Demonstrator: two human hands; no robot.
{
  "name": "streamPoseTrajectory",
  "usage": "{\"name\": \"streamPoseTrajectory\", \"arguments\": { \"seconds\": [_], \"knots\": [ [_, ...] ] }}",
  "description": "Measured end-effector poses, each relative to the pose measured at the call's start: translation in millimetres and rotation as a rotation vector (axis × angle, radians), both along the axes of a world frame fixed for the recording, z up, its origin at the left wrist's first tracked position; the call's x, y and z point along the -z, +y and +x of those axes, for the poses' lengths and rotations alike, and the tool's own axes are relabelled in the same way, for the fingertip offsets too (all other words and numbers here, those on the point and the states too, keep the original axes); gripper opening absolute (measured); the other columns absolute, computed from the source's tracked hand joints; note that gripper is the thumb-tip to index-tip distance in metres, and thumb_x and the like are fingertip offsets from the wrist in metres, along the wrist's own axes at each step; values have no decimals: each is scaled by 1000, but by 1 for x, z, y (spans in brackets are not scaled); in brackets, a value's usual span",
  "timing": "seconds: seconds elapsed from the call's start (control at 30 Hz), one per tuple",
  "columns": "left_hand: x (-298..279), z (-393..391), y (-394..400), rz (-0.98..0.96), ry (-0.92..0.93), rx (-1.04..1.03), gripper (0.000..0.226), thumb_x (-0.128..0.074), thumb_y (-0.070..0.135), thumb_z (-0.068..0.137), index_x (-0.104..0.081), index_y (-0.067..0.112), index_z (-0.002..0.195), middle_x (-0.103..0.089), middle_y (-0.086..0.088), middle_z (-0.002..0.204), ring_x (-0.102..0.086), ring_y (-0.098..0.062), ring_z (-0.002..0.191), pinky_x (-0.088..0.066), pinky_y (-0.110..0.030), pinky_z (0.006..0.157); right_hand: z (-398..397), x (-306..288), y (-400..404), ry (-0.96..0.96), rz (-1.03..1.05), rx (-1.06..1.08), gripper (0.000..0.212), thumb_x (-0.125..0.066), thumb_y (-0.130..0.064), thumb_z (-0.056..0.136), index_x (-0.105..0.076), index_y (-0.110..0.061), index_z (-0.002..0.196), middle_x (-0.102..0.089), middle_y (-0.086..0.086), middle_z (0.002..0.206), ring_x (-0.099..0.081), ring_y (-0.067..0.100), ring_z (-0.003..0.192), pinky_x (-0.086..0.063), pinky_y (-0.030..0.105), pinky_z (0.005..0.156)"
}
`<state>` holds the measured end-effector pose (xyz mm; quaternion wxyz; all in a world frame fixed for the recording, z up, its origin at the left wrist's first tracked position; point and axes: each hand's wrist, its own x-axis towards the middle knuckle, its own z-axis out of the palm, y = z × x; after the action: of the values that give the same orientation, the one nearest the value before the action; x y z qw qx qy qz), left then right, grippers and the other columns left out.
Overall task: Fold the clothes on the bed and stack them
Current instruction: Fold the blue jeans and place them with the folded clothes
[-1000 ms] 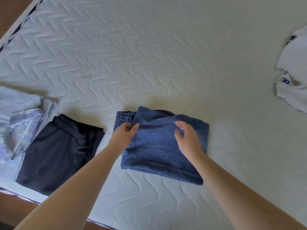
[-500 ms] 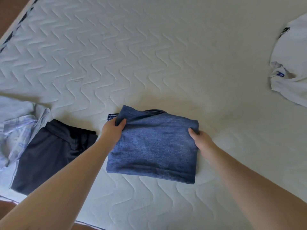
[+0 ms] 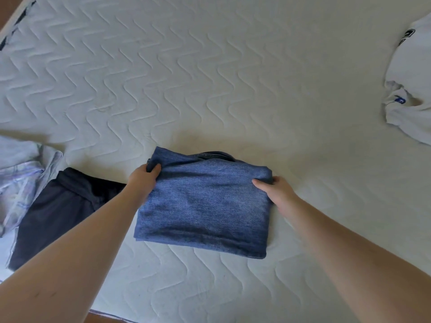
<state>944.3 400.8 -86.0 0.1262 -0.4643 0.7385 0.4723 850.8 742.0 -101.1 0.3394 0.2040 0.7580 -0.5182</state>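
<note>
Folded jeans [image 3: 205,203] flat on bed [image 3: 210,78], pinched at left edge by left hand [image 3: 142,180], at right edge by right hand [image 3: 277,192]; both grips holding denim.

Soft, even daylight; we see no glare. Faint shadows fall beyond the folded jeans [image 3: 205,206] held between both hands and under the forearms. Wide-angle bending curves the mattress [image 3: 210,78] edges; fine detail slightly soft throughout.

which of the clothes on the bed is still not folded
The white t-shirt at the far right edge: it lies crumpled, unlike the folded blue jeans.
</note>
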Motion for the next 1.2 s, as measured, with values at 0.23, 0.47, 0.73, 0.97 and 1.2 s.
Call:
{"name": "streamPoseTrajectory", "arguments": {
  "seconds": [0.23, 0.47, 0.73, 0.97, 1.2],
  "knots": [
    [4, -14, -24, 241, -54, -170, 67, -83, 24, 76, -43, 15, 129, -58, -14, 115, -60, -31, 102, -51, -48, 93, -6, 0, -3, -125, -79, 50, 36, -83, -21, 76, -69, -9, 106, -73, 8, 100, -71, 22, 86, -55, 28, 67],
    [-4, -23, -27, 399, -165, -31, 34, -67, 6, 78, -58, 4, 110, -61, -12, 102, -55, -27, 91, -45, -34, 81, 2, -6, -1, -115, -185, 82, 33, -82, -19, 76, -68, -18, 106, -76, 3, 99, -73, 18, 87, -55, 29, 68],
    [-73, -12, -19, 512, 54, 142, 45, -67, 0, 61, -70, 13, 104, -72, -16, 105, -66, -34, 99, -52, -43, 90, 24, -78, 34, -27, -220, -38, 47, -78, -4, 76, -64, -15, 119, -72, 7, 112, -68, 24, 106, -52, 41, 93],
    [-150, -21, -10, 342, 296, 494, 59, -72, -13, 64, -73, 32, 101, -73, 7, 106, -65, -9, 103, -48, -28, 89, 39, -171, 62, 240, -2, -17, 29, -79, -1, 74, -68, -21, 91, -71, -3, 83, -65, 14, 78, -47, 26, 65],
    [-132, -19, 18, 55, 450, 665, 58, -74, -12, 74, -63, 36, 104, -65, 11, 110, -60, 4, 96, -42, -4, 80, 50, -136, 79, 444, 11, 178, 36, -72, 7, 76, -68, -21, 100, -70, 4, 101, -65, 27, 97, -52, 34, 80]
  ]
}}
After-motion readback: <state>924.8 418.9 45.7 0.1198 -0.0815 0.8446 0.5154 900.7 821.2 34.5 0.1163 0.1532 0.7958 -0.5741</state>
